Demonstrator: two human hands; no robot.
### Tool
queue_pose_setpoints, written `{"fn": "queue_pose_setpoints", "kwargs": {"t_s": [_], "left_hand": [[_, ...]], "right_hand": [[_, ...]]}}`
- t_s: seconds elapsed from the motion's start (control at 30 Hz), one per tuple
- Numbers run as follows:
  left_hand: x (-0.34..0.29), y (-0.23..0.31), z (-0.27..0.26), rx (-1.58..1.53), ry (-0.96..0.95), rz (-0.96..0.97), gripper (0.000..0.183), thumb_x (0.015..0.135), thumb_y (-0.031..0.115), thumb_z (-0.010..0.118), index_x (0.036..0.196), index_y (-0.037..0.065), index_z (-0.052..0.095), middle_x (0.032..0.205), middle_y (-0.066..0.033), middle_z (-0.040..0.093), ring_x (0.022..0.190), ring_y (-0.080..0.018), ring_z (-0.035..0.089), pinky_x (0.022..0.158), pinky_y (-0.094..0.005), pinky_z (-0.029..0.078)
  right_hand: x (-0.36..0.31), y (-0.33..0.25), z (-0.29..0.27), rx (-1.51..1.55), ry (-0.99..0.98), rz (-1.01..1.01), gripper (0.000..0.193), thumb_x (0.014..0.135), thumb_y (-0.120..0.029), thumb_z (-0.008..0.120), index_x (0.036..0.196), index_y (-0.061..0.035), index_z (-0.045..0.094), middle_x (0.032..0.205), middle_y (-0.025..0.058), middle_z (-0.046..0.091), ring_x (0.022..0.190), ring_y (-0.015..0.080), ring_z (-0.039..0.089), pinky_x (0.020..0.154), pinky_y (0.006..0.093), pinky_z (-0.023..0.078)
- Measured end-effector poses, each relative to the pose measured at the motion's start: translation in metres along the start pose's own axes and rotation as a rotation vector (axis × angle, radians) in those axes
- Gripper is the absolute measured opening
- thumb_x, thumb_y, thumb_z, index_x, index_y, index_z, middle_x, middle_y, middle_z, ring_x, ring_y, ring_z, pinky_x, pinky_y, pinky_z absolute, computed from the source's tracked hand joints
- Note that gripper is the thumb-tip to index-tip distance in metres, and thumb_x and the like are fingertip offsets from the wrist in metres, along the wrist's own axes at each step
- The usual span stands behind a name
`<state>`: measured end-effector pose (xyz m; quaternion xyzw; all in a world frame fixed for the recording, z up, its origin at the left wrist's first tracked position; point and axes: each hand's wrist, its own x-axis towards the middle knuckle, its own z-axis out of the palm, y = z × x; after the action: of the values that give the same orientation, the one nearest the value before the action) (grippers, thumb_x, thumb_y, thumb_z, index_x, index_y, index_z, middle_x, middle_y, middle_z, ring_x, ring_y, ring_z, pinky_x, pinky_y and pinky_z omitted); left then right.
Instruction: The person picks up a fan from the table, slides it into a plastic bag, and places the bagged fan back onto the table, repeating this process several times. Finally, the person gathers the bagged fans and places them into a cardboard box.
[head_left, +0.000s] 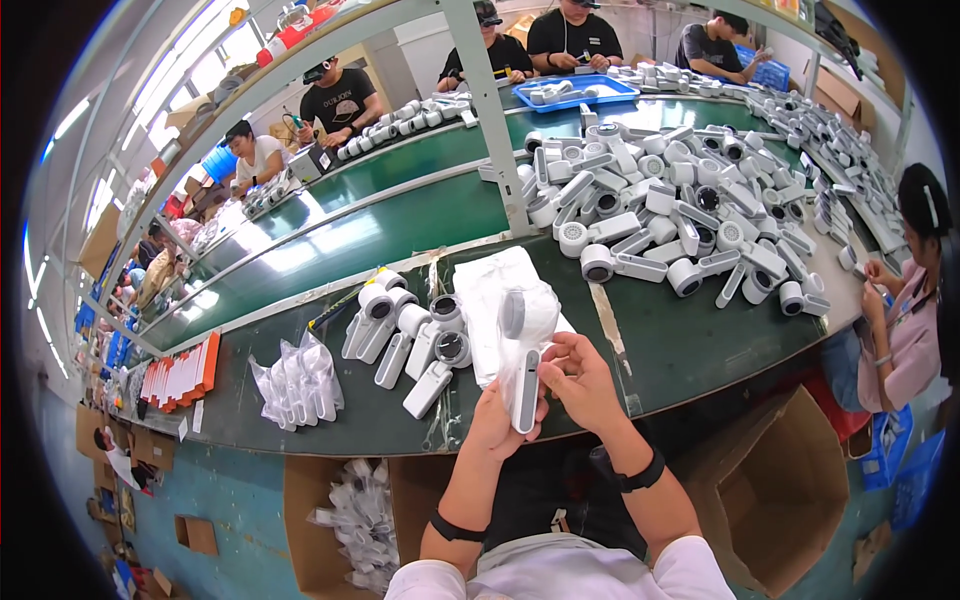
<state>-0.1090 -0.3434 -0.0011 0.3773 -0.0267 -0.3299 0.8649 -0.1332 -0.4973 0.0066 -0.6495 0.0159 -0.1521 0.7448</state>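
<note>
Above the table's near edge, a white and grey handheld fan [525, 390] with a round head points away from me, its head within a thin clear plastic bag [540, 312]. My left hand [493, 418] is closed around the lower handle. Thumb and fingers of my right hand [580, 375] are closed in a pinch at the bag's edge beside the handle. Under the fan head lies a stack of white plastic bags [475, 290]. Several loose fans [430, 385] rest just left of the stack. Farther left is a group of bagged fans [300, 385].
A large pile of fans [690, 200] covers the table at right. Orange-and-white boxes [180, 375] stand at far left. Below are a carton of bagged fans [300, 520] and an open carton [780, 490]. A metal post [490, 120] rises ahead; co-workers sit around.
</note>
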Motion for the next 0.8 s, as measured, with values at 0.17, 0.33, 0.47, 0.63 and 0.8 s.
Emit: {"fn": "queue_pose_setpoints", "kwargs": {"t_s": [0.17,0.33,0.47,0.63,0.8], "left_hand": [[-0.002,0.002,0.0,-0.047,0.018,-0.004,0.025,0.097,0.027,0.052,0.106,0.003,0.058,0.087,-0.0078,0.058,0.063,-0.0175,0.056,0.036,-0.0258,0.043],[-0.002,0.002,-0.005,-0.054,-0.008,-0.04,0.024,0.096,0.024,0.055,0.106,0.003,0.058,0.088,-0.0078,0.058,0.063,-0.0166,0.054,0.036,-0.0248,0.042],[-0.002,0.0,0.0,-0.042,-0.004,-0.045,0.024,0.098,0.024,0.052,0.107,0.003,0.057,0.086,-0.0077,0.06,0.061,-0.016,0.056,0.037,-0.0251,0.043],[0.001,-0.008,-0.003,0.171,0.131,0.086,0.024,0.102,0.027,0.046,0.111,0.007,0.055,0.081,-0.0032,0.061,0.054,-0.0125,0.058,0.039,-0.0256,0.045],[-0.001,-0.006,-0.007,0.361,0.227,0.115,0.024,0.103,0.024,0.045,0.114,0.005,0.056,0.081,-0.0017,0.061,0.057,-0.0083,0.057,0.041,-0.0237,0.045]], "right_hand": [[0.004,0.002,-0.006,0.106,-0.146,0.149,0.02,0.091,-0.012,0.066,0.106,-0.0006,0.061,0.085,0.0029,0.065,0.076,0.0082,0.061,0.061,0.0233,0.047],[0.003,-0.005,-0.004,0.162,-0.119,0.181,0.01,0.092,-0.01,0.063,0.097,-0.0012,0.062,0.082,0.0011,0.065,0.069,0.0061,0.059,0.059,0.0217,0.045],[-0.003,-0.003,0.002,0.085,0.031,0.052,0.013,0.09,-0.014,0.066,0.096,-0.0031,0.062,0.079,0.0006,0.063,0.067,0.005,0.057,0.058,0.0215,0.044],[-0.002,-0.026,0.005,-0.558,0.001,-0.386,0.035,0.076,-0.02,0.077,0.106,-0.0085,0.064,0.083,0.005,0.056,0.068,0.0155,0.059,0.061,0.0279,0.05],[0.003,-0.034,-0.006,-0.59,-0.13,-0.286,0.033,0.073,-0.018,0.077,0.103,-0.0101,0.066,0.089,0.0056,0.059,0.072,0.0211,0.06,0.062,0.0313,0.051]]}}
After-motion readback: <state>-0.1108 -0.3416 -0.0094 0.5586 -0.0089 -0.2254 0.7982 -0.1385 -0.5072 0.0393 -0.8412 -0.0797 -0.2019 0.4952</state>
